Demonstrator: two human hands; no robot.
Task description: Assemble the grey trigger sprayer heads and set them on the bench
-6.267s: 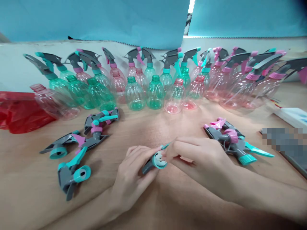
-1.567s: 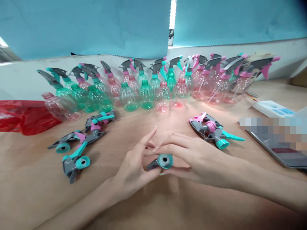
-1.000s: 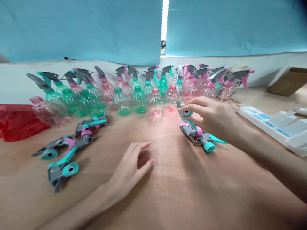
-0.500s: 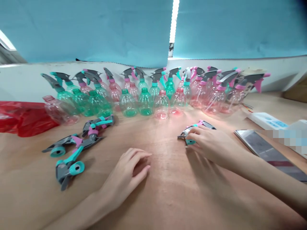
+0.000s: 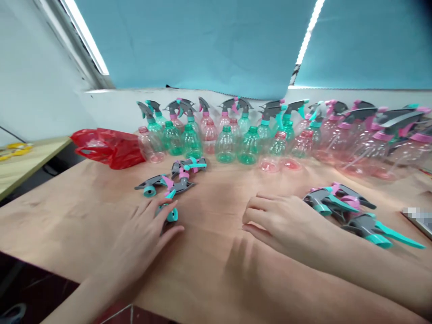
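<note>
At the left, my left hand (image 5: 143,229) reaches over a grey and turquoise spray head (image 5: 173,214), fingers spread and thumb apart. Its fingers cover part of that spray head; whether they touch it I cannot tell. My right hand (image 5: 273,220) hovers over the middle of the table, fingers loosely bent, thumb apart, nothing seen in it. Just beyond the left hand lie more loose spray heads, one with a turquoise collar (image 5: 149,191) and one with a pink collar (image 5: 184,173). To the right of my right hand sits another group, including a turquoise-collared spray head (image 5: 366,229).
Along the back stand several clear bottles, among them a green bottle (image 5: 225,146) without a head and headed pink bottles (image 5: 367,150). A red plastic bag (image 5: 111,148) lies at the back left. A phone (image 5: 418,220) is at the right edge. The table (image 5: 67,211) ends at the left.
The view has turned left. My left hand has moved onto the nearest spray head in the left group. My right hand has left the right-hand spray heads and come towards the middle.
</note>
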